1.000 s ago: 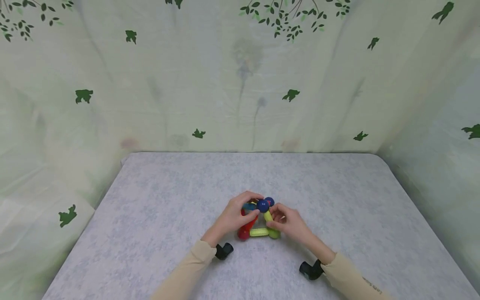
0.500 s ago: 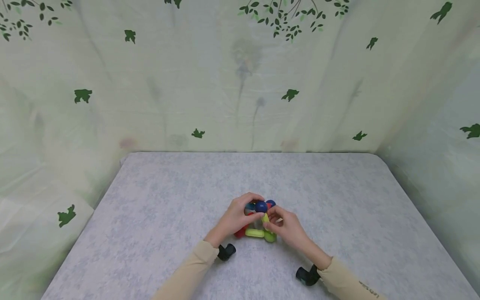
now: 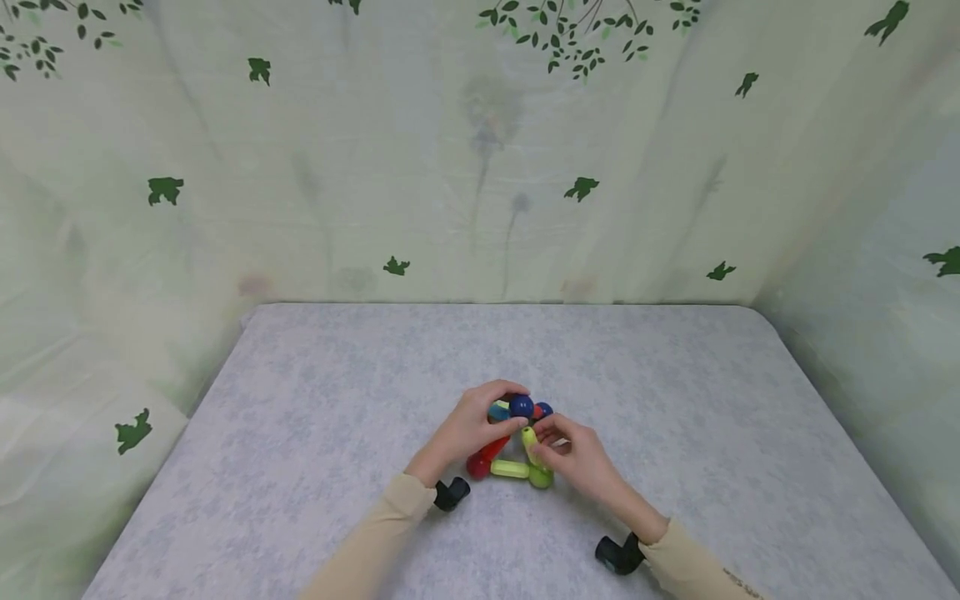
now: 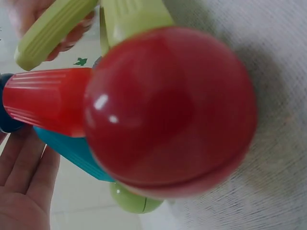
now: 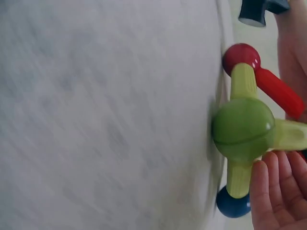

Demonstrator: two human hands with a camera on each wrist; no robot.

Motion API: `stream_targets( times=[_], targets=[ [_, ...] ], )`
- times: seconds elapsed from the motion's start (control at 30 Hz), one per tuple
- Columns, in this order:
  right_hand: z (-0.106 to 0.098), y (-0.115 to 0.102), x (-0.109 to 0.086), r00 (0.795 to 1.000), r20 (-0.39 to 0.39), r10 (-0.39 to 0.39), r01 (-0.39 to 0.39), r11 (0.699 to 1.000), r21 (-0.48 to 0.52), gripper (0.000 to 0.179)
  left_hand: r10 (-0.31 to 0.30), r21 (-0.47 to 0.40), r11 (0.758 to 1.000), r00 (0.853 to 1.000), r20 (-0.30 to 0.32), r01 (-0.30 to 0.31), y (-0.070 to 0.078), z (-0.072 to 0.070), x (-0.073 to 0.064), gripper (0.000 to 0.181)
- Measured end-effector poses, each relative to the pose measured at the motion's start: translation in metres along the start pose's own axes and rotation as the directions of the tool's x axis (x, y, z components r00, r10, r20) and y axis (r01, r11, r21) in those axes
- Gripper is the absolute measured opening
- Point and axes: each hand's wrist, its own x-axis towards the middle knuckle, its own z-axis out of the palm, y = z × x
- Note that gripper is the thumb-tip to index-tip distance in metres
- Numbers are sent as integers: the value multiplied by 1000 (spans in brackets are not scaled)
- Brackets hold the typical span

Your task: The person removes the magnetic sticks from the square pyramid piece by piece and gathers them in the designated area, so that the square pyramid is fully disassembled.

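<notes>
raised slightly since the earlier frame, the blue ball clears the lime rod standing on the green ball; our left grip pinches the blue ball, our right grip the rod, so we judge their joint unmade.

left fingers and right fingers bend toward each other.

Yellow-green stick: upper end, earlier seemingly meeting dark blue ball (view partly covered), is now apart, at the ball's six o'clock | green ball: shifted a little toward seven o'clock
</notes>
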Motion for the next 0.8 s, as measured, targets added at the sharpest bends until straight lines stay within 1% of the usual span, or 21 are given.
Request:
stream_targets(
  times=[0.1, 0.17, 0.2, 0.3, 0.4, 0.47, 0.57, 0.67, 0.8],
  targets=[
    [-5, 0, 5, 998, -66, -11, 13, 999, 30, 11, -2, -28, 1000, 1000, 5, 2, -1, 0, 0, 37],
    [-9, 2, 10, 994, -99, -47, 50, 998, 29, 12, 9, -45, 999, 1000, 5, -8, -3, 0, -1, 37],
    [-11, 3, 12, 993, -103, -66, 68, 998, 19, 14, 16, -54, 998, 1000, 8, -16, -4, 0, -1, 36],
    [-15, 6, 19, 993, -63, -98, 96, 995, -26, 22, 32, -79, 996, 999, 21, -30, -6, 1, -1, 35],
    [-18, 8, 22, 996, -5, -87, 86, 995, -49, 25, 35, -91, 995, 999, 30, -33, -7, 1, -1, 35],
    [-19, 8, 23, 997, 15, -71, 72, 996, -56, 24, 37, -93, 995, 999, 33, -33, -6, 2, -1, 35],
    [-20, 10, 23, 998, 23, -59, 61, 996, -64, 21, 40, -76, 996, 999, 32, -37, -6, 2, 1, 36],
    [-20, 11, 20, 998, 26, -57, 59, 996, -72, 21, 46, -40, 998, 999, 26, -45, -4, 3, 3, 35],
    [-18, 11, 14, 998, 27, -56, 58, 996, -73, 20, 76, -5, 997, 997, 26, -76, 0, 4, 5, 33]
  ],
)
